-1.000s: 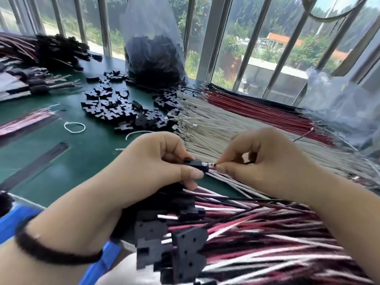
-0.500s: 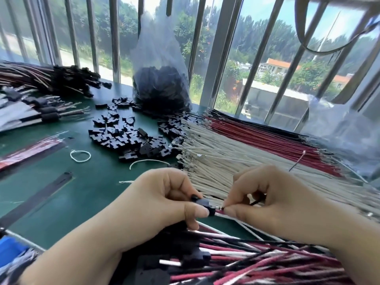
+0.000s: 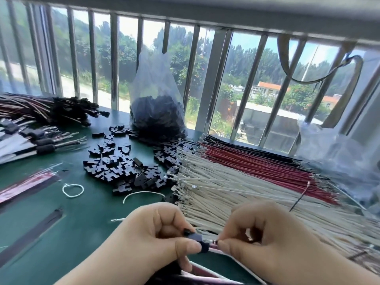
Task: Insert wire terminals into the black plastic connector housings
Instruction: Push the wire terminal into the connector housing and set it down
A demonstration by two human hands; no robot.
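1. Now I see my left hand [image 3: 156, 239] curled, thumb and fingers pinching the black connector housing [image 3: 200, 242] low over the green worktop [image 3: 86, 219].
2. Just right of the housing, my right hand [image 3: 265, 241] pinches a wire terminal [image 3: 213, 241] at its opening.
3. Beyond the housing lie the white wires [image 3: 226, 192].

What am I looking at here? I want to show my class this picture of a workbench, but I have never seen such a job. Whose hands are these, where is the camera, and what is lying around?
The camera sits on the worker's head, looking down at their own hands over a green table top by a barred window. The left hand pinches a small black plastic connector housing. The right hand pinches a thin wire with a metal terminal at the housing's end. Behind lie loose black housings, rows of white wires and red wires, and a clear plastic bag of black parts.
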